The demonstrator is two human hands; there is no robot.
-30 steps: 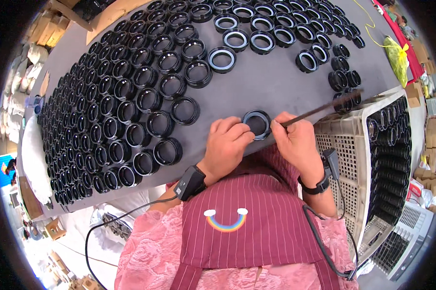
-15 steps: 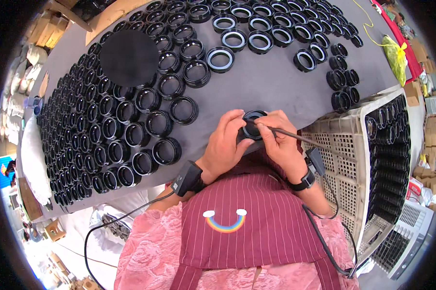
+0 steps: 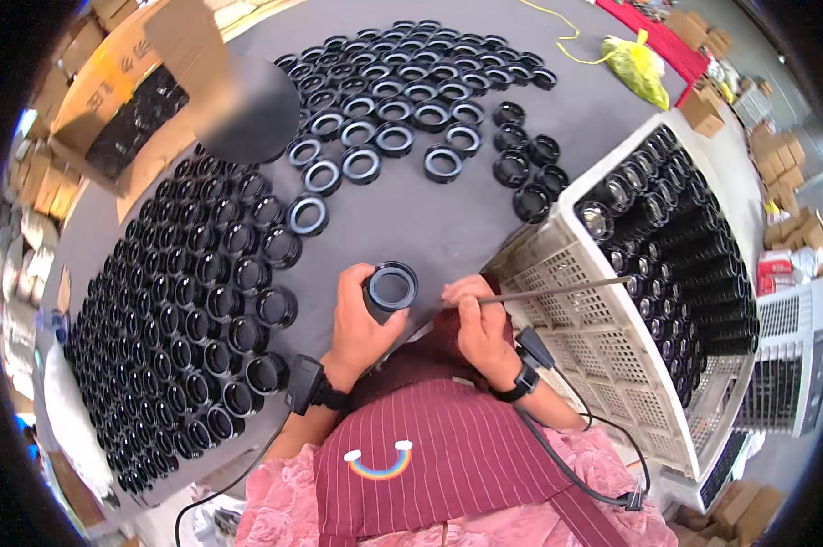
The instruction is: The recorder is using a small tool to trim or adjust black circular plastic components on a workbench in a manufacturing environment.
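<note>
"Hands first: what have you got?"

"My left hand [image 3: 361,330] is curled in a C round one black ring [image 3: 393,271], thumb at its six o'clock, fingers at its ten. That ring sits just short of twelve o'clock from me, pale-lined face up. My right hand [image 3: 481,323] has its fingers pinched round a thin dark stick [image 3: 557,291], which points off toward three."

"Is the ring down on the table [image 3: 411,219]?"

"Hard to say from above; it could be resting or held slightly clear."

"And what's changed?"

"Half a second ago both hands were at the ring, with the stick lying across to it. Now my right hand stands apart, so my left alone has the ring and the stick isn't working on it at this moment."

"Further out?"

"At three o'clock a pale lattice crate [image 3: 580,319] leans beside the table, packed with more rings. Black rings [image 3: 193,319] crowd nine o'clock, and lined rings [image 3: 394,126] spread at twelve. Beyond, a cardboard box [image 3: 102,100] at ten shows more than before, and a yellow-green bag [image 3: 637,68] lies between one and two."
</note>
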